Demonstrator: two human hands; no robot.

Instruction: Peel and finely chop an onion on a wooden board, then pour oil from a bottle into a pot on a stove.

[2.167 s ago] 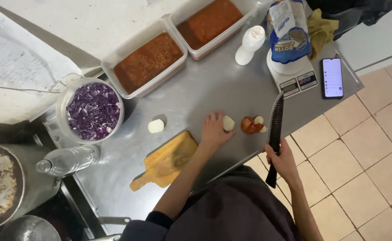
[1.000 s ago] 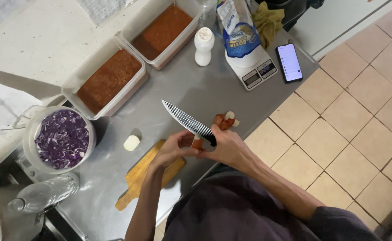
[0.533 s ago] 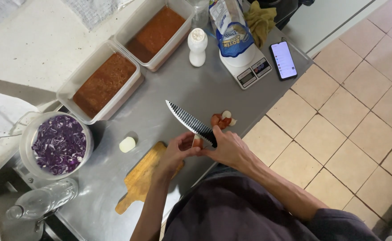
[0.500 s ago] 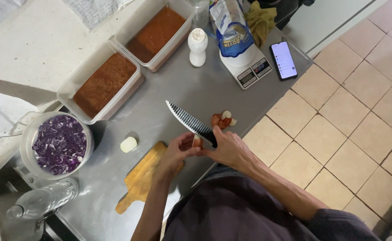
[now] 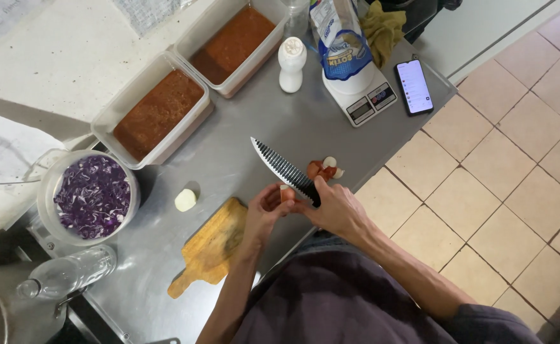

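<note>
My right hand [image 5: 336,207] grips a dark-handled knife [image 5: 283,168] whose patterned blade points up and to the left over the steel table. My left hand [image 5: 265,207] holds a small brown-skinned onion piece [image 5: 287,192] right against the blade's heel. A pile of onion skins and ends [image 5: 323,169] lies on the table just beyond the knife. A wooden cutting board [image 5: 213,247] sits to the left of my left hand. A peeled pale onion half [image 5: 185,200] rests on the table further left.
Two white tubs of red-brown sauce [image 5: 157,114] [image 5: 234,41] stand at the back. A round tub of chopped purple cabbage [image 5: 91,196] and a plastic bottle [image 5: 66,272] lie left. A white shaker [image 5: 291,63], a scale [image 5: 364,97] bearing a bag, and a phone [image 5: 414,86] sit right.
Earlier my left hand reached to the pile and the knife hung at the table edge. Now both hands meet over the table, knife raised against the onion piece. Almost still over the last half second.
</note>
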